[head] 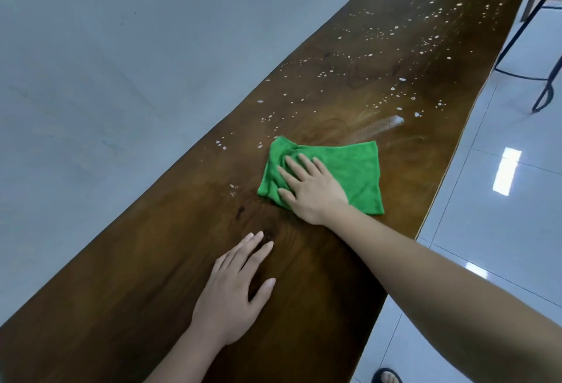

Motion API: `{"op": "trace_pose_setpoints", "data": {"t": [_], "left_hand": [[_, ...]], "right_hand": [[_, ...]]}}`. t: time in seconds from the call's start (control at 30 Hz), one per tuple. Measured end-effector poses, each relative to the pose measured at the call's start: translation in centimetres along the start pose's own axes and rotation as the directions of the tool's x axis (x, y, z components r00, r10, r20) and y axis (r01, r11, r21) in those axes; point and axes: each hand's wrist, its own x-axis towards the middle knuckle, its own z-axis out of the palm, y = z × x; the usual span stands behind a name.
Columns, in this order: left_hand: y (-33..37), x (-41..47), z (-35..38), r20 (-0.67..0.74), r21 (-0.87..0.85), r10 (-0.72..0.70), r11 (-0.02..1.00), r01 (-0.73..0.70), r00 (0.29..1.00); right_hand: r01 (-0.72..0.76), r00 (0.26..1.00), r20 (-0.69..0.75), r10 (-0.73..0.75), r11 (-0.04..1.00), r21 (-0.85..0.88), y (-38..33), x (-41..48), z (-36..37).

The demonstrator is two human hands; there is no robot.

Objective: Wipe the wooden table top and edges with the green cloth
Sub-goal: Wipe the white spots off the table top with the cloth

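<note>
A long dark wooden table (152, 276) runs from the near left to the far right, along a grey wall. The green cloth (349, 166) lies spread on its middle. My right hand (310, 188) presses flat on the cloth's left half, fingers straight. My left hand (237, 288) rests flat on the bare wood nearer to me, fingers straight, holding nothing. Beyond the cloth, white droplets (395, 54) speckle the far part of the top, and a wet smear (383, 125) streaks the wood just past the cloth.
The grey wall (106, 63) borders the table's left edge. White glossy floor tiles (501, 200) lie along the right edge. A black metal stool frame (535, 57) stands at the far right. A sandalled foot (387, 376) shows at the bottom.
</note>
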Motion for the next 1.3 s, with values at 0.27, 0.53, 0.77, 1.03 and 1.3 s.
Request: {"op": "trace_pose_setpoints", "data": {"t": [0.27, 0.53, 0.77, 1.03, 1.3], "left_hand": [[-0.7, -0.4, 0.7, 0.000, -0.005, -0.034, 0.999, 0.034, 0.999], [-0.2, -0.1, -0.1, -0.002, -0.038, -0.024, 0.999, 0.024, 1.000], [0.0, -0.1, -0.1, -0.005, -0.049, -0.040, 0.998, 0.039, 0.999], [0.2, -0.1, -0.3, 0.022, -0.042, -0.060, 0.997, 0.061, 0.998], [0.4, 0.0, -0.6, 0.061, -0.020, -0.066, 0.998, 0.067, 0.996]], "right_hand": [[0.397, 0.916, 0.086, -0.391, 0.916, -0.054, -7.0, 1.4, 2.6], [0.181, 0.982, 0.050, -0.183, 0.983, 0.040, 2.5, 7.6, -1.4], [-0.294, 0.953, -0.071, 0.295, 0.955, 0.022, 14.6, 7.4, -3.6], [-0.027, 1.000, 0.006, 0.027, 1.000, -0.015, 4.0, 3.8, -1.0], [0.513, 0.845, 0.163, -0.510, 0.858, 0.022, -10.6, 8.6, 2.5]]}}
